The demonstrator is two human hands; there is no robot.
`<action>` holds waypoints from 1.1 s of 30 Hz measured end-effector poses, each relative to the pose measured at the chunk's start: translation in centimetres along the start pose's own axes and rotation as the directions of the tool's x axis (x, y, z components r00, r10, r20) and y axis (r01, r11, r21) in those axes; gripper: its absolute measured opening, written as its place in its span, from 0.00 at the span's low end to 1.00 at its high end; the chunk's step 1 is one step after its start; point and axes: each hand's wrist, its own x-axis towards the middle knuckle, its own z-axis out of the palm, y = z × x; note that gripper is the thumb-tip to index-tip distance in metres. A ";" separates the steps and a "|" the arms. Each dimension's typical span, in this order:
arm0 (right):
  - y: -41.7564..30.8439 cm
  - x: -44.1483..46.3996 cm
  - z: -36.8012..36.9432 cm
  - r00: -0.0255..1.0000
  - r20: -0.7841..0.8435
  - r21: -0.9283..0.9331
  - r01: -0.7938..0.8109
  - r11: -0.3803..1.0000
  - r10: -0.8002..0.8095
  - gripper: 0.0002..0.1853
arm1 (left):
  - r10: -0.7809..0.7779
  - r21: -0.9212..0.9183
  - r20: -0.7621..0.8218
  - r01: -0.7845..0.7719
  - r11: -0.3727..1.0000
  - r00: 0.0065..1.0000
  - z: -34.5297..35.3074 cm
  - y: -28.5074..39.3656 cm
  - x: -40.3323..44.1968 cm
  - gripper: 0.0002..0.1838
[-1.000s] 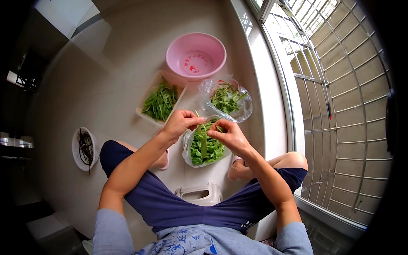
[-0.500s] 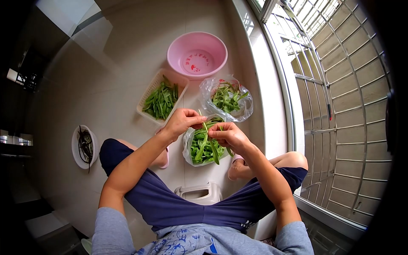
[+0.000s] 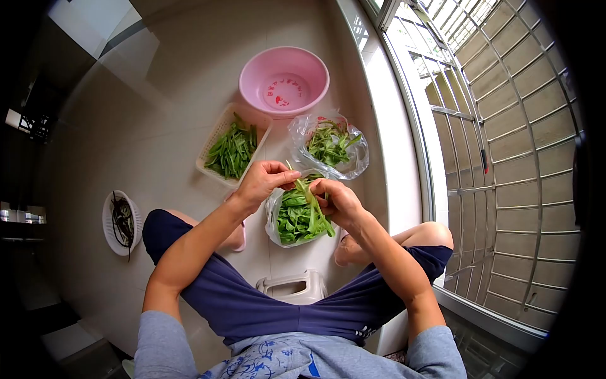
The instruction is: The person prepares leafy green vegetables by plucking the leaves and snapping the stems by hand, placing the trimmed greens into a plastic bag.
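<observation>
My left hand (image 3: 268,181) pinches the stem end of a long leafy green (image 3: 310,201). Close beside it, my right hand (image 3: 338,200) has its fingers closed on the same stalk, whose leaf hangs down to the right. Beneath both hands sits an open plastic bag (image 3: 272,221) full of loose leafy greens (image 3: 295,216). Beyond my right hand lies a second clear plastic bag (image 3: 358,163) with more greens (image 3: 329,143). A cream basket (image 3: 208,143) past my left hand holds a pile of greens (image 3: 231,151).
A pink basin (image 3: 251,72) stands at the back on the tiled floor (image 3: 170,95). Far left is a white basket (image 3: 112,235) with dark, thin strips. A grey plastic stool (image 3: 312,287) is between my legs. On the right run a window ledge (image 3: 404,164) and metal bars (image 3: 505,183).
The stalk has tilted, its leaf swinging right toward my right hand, which has curled in more. The whole scene shifts slightly left as the camera turns.
</observation>
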 end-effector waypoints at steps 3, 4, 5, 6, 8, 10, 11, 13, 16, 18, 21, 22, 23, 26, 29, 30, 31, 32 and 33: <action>0.5 0.3 -0.1 1.000 -0.009 0.027 0.009 1.000 -0.008 0.05 | 0.017 -0.018 -0.031 -0.018 1.000 0.999 0.0 0.0 0.1 0.09; 0.6 0.4 0.0 0.999 -0.032 0.037 0.018 0.999 -0.017 0.05 | 0.026 -0.025 -0.050 -0.027 0.999 0.998 -0.1 0.0 0.2 0.09; 0.5 0.4 0.0 0.999 -0.028 0.036 0.018 0.999 -0.017 0.05 | 0.027 -0.024 -0.053 -0.028 0.999 0.998 -0.2 0.1 0.2 0.09; 0.4 0.3 0.1 1.000 0.014 0.051 -0.002 0.999 0.001 0.05 | 0.028 -0.022 -0.065 -0.030 0.999 0.997 -0.1 0.1 0.2 0.08; 0.4 0.1 0.4 0.998 0.065 0.092 -0.017 0.996 0.011 0.04 | 0.030 -0.020 -0.080 -0.031 0.999 0.996 0.0 0.1 0.1 0.08; 0.5 0.2 0.5 0.998 0.055 0.051 -0.003 0.999 0.000 0.04 | 0.028 -0.008 -0.090 -0.029 1.000 0.996 -0.1 0.0 0.1 0.09; 0.5 0.2 0.5 0.999 0.043 0.009 0.012 1.000 -0.012 0.04 | 0.029 -0.007 -0.093 -0.030 1.000 0.995 -0.1 -0.1 0.2 0.09; 0.6 0.2 0.3 0.996 0.083 -0.019 0.015 1.000 -0.013 0.04 | 0.029 -0.005 -0.118 -0.030 1.000 0.993 -0.2 -0.2 0.2 0.09; 0.6 0.1 0.6 0.994 0.104 -0.038 0.020 0.999 -0.016 0.03 | 0.007 -0.023 -0.137 -0.010 1.000 0.991 -0.1 0.0 0.1 0.08; 0.7 0.1 0.8 0.996 0.084 -0.029 0.025 0.999 -0.023 0.03 | 0.005 -0.021 -0.135 -0.008 1.000 0.991 -0.1 -0.2 0.1 0.08; 0.7 0.2 0.5 0.996 0.087 0.030 0.009 0.999 -0.012 0.03 | 0.015 -0.008 -0.118 -0.016 1.000 0.993 0.0 -0.3 0.2 0.08; 0.7 0.2 0.4 0.995 0.098 0.062 0.010 0.998 -0.016 0.03 | 0.026 0.000 -0.105 -0.026 1.000 0.994 0.0 -0.3 0.2 0.07; 0.6 0.2 0.3 0.994 0.109 0.092 0.010 0.996 -0.020 0.03 | 0.028 0.001 -0.103 -0.028 1.000 0.994 0.1 -0.3 0.2 0.07; 0.7 0.5 -0.4 1.000 -0.007 0.126 0.024 0.992 -0.023 0.03 | 0.059 0.014 -0.062 -0.059 0.998 0.996 0.6 -0.2 0.2 0.07; -0.5 -0.1 -0.4 0.992 -0.127 0.226 0.049 0.973 -0.020 0.03 | 0.062 -0.012 -0.015 -0.062 0.998 0.998 1.0 -0.6 0.5 0.07; -0.6 0.1 -0.9 0.993 -0.105 0.269 0.074 0.960 -0.047 0.03 | 0.034 -0.100 -0.002 -0.034 0.994 0.999 1.1 -0.8 0.6 0.07; -0.9 0.0 -1.6 0.993 -0.108 0.269 0.082 0.960 -0.055 0.03 | 0.006 -0.186 0.013 -0.003 0.982 1.000 1.1 -0.9 0.7 0.07; -1.3 -0.2 -2.4 0.994 -0.064 0.247 0.103 0.964 -0.089 0.03 | 0.020 -0.200 0.016 -0.017 0.980 1.000 0.9 -1.0 0.9 0.07; -2.0 -0.7 -2.6 0.992 -0.020 0.226 0.123 0.966 -0.122 0.03 | 0.021 -0.197 0.021 -0.016 0.980 1.000 0.8 -0.9 1.1 0.07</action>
